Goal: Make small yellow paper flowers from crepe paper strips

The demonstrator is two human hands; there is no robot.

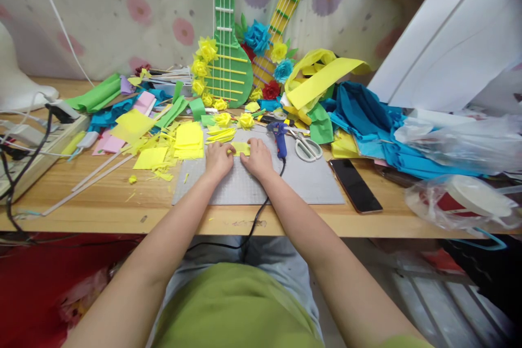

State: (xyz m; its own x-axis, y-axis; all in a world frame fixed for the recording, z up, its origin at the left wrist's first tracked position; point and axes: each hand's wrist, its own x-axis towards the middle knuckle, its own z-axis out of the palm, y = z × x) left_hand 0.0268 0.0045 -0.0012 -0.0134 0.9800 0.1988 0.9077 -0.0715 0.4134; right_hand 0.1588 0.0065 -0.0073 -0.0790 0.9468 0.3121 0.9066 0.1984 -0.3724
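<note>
A small piece of yellow crepe paper (pixel 241 148) lies low over the grey cutting mat (pixel 312 182), between my two hands. My left hand (pixel 219 160) has its fingers bent in and pinches the paper's left end. At the opposite end, my right hand (pixel 258 159) grips it with curled fingers. Folded yellow strips (pixel 221 135) rest just beyond my left hand, and a stack of yellow paper squares (pixel 188 140) sits to its left. Close to my right hand are a blue glue gun (pixel 279 138) and white-handled scissors (pixel 308 149).
A green paper guitar (pixel 232 73) and a yellow one (pixel 281 22) lean at the back with paper flowers. Crumpled blue paper (pixel 367 114), a phone (pixel 355 185) and a bagged tub (pixel 468 201) lie right. A power strip (pixel 36 157) stands left; the glue gun's cord (pixel 261 212) crosses the table edge.
</note>
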